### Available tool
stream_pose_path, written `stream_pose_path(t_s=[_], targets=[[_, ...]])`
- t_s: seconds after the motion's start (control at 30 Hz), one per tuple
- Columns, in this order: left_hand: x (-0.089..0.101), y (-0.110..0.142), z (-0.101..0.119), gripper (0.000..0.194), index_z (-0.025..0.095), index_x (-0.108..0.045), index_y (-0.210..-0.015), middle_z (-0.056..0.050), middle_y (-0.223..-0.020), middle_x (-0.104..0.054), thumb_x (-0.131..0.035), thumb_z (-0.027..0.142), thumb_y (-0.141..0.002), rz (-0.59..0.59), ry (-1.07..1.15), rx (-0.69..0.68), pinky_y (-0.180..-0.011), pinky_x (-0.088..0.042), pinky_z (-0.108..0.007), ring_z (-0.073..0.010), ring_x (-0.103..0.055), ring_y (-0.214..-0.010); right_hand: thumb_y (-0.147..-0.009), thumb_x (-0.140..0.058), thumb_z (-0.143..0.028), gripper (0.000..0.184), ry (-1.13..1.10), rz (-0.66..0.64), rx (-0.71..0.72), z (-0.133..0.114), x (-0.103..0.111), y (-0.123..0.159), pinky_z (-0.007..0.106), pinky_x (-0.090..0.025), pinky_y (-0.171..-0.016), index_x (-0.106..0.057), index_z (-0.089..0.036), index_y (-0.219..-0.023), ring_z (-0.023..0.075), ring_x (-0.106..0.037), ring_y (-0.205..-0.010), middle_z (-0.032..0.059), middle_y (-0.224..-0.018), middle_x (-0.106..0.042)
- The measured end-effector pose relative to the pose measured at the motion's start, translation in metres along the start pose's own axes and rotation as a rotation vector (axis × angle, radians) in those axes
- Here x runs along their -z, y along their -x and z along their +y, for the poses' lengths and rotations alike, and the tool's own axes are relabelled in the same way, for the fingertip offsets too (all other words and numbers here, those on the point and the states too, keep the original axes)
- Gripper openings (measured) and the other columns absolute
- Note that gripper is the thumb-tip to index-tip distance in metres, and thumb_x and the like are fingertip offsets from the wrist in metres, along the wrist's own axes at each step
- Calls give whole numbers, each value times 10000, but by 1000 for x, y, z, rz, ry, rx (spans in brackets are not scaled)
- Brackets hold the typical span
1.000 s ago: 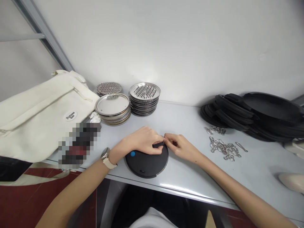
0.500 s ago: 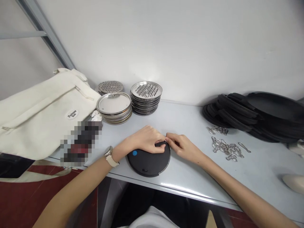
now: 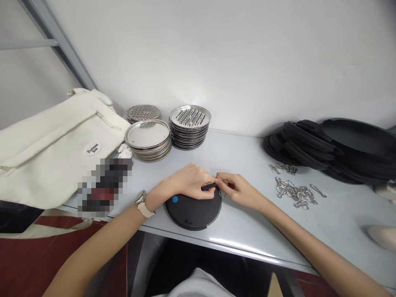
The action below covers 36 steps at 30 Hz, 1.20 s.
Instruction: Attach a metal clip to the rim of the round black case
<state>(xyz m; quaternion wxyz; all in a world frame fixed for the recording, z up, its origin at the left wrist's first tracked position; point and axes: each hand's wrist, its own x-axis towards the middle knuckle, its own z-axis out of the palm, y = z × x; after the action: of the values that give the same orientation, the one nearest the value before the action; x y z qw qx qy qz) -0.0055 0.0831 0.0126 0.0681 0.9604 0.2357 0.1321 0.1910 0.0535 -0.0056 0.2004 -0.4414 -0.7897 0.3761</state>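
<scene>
Disc [image 3: 192,213] lying flat, tab [image 3: 208,187] set crosswise, hands [image 3: 192,181] at far edge

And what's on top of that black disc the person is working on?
The left hand lies across the far part of the black disc; a blue dot and a small slot-like mark also show on top. Whatever is beneath the hand is covered.

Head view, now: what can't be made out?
All in the head view:
- Black disc, far edge: partly covered by the left hand.
- Metal ring at the right hand: too small, partly behind fingers; any join to the disc unclear.
- Item beside the cream bag: pixelated.
- Pale object: cut off by the right edge.
</scene>
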Motion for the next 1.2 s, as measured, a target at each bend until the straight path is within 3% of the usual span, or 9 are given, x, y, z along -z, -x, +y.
stream_pose_path(t_s=[0.37,0.67,1.2], targets=[[-1,0,0,266,168,-508,-554,-5,-497,-556,-546,307,-777,-13,-37,-3,-486,-193,-284,-122,-470,-452,-924,-399,-411,299,-135,-17,6,3,1,-1,223,-270,-509,-391,-197,-716,95,-306,-547,-59,-597,-332],[-1,1,0,178,188,-549,-651,16,-520,-559,-529,293,-793,-1,-23,-9,-498,-190,-276,-120,-455,-463,-957,-328,-436,368,-25,-31,30,2,3,-1,236,-296,-546,-406,-192,-693,105,-356,-569,-43,-624,-362],[-3,0,0,248,174,-484,-564,15,-469,-519,-524,301,-774,27,-38,-13,-481,-183,-278,-110,-429,-434,-977,-307,-361,337,45,-24,49,0,1,-1,235,-308,-578,-377,-195,-693,104,-388,-574,-46,-618,-390]])
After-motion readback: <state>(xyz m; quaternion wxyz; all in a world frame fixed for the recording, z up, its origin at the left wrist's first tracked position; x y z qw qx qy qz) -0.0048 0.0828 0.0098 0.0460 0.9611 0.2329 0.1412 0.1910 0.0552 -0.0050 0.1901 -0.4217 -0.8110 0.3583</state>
